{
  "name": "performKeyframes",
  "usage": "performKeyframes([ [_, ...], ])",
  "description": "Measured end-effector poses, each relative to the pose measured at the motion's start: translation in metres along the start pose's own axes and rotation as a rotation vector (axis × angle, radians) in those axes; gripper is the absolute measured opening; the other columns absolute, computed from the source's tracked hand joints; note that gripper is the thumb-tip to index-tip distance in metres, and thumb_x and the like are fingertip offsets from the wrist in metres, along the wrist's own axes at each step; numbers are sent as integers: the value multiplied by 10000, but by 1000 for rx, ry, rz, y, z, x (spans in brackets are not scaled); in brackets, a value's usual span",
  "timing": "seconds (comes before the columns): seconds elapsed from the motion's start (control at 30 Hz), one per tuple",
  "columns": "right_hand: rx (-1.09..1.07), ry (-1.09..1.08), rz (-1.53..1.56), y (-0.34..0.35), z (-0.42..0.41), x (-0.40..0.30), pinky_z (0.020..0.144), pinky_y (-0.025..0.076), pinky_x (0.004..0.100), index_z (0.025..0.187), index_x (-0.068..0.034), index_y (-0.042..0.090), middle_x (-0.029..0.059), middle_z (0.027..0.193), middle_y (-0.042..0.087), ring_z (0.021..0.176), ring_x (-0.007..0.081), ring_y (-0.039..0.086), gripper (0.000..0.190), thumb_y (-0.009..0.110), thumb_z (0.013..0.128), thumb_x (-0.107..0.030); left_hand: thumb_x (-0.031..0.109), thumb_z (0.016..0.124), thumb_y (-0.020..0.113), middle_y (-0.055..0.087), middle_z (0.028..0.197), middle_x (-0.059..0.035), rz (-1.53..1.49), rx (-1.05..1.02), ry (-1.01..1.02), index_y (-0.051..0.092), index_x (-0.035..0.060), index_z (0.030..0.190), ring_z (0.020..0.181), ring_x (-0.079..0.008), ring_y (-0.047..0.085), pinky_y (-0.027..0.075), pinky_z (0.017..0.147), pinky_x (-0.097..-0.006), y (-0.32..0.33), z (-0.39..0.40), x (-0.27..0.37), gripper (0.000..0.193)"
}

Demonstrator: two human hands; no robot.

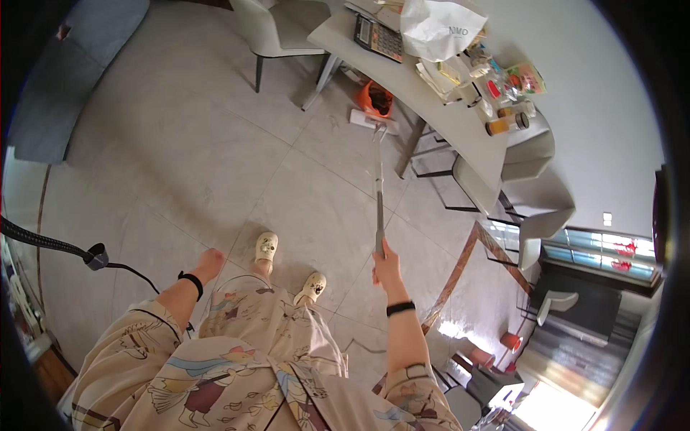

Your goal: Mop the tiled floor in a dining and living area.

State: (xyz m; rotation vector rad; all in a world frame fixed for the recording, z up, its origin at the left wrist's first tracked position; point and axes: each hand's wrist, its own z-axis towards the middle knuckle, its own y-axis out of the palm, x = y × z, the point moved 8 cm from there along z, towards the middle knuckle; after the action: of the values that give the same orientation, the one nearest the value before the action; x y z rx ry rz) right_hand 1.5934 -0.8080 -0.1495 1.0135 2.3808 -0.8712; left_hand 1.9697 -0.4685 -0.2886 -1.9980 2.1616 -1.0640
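My right hand point(387, 265) is closed around the grey handle of a flat mop point(380, 210), which reaches away from me across the floor. Its white mop head point(368, 118) rests on the tiles beneath the table, right beside an orange waste bin point(375, 98) with dark contents. At my left side, my left hand point(209, 264) hangs with curled fingers over the floor, and no object shows in it. Both wrists wear black bands. Below my hands are my feet in cream clogs point(266, 246).
A long table point(431, 116) holds a calculator point(379, 39), a white plastic bag point(442, 29), papers and jars point(506, 124). Chairs stand at its far end point(296, 27) and right side point(477, 178). A grey sofa point(54, 91) is at far left. A black strap point(48, 240) hangs at left.
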Motion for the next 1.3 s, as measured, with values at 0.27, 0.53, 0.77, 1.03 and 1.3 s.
performKeyframes([
  [0.27, -7, 75, 137, 15, 17, 9, 265, 322, 280, 1315, -204, 281, 57, 491, 402, 327, 141, 392, 549, 486, 816, -101, 185, 761, 529, 612, 807, -162, -8, 116, -232, 593, 36, 836, 781, -308, 581, 457, 692, -379, 19, -78, -36, 179],
  [0.53, -229, 100, -8, -27, -151, 118, 258, 308, 269, 1340, -198, 211, 7, 448, 396, 304, 121, 400, 598, 466, 818, -57, 110, 754, 549, 602, 720, -125, -3, 112, 70, 558, -30, 879, 611, -192, 602, 473, 554, -301, 100, -84, -21, 188],
  [0.77, -281, 195, 114, -15, -167, 72, 289, 312, 239, 1330, -217, 240, 23, 515, 409, 336, 106, 370, 583, 485, 819, -82, 304, 794, 515, 621, 783, -141, 117, -62, 299, 598, 13, 840, 671, -236, 602, 456, 618, -354, 138, -69, 91, 306],
  [1.03, -382, 80, 242, 58, -26, -34, 303, 344, 253, 1319, -195, 245, 27, 535, 400, 372, 109, 395, 536, 495, 845, -187, 287, 797, 529, 542, 675, -107, -1083, -502, 232, 530, -12, 819, 605, -211, 533, 436, 542, -351, 210, -60, 339, 300],
  [1.3, -360, 100, 71, 23, -112, 50, 295, 338, 250, 1339, -203, 218, 28, 704, 469, 407, 113, 446, 551, 469, 853, -135, 211, 804, 554, 532, 610, -118, -609, -603, -28, 520, -49, 746, 538, -232, 546, 428, 432, -388, 288, -69, 315, 269],
])
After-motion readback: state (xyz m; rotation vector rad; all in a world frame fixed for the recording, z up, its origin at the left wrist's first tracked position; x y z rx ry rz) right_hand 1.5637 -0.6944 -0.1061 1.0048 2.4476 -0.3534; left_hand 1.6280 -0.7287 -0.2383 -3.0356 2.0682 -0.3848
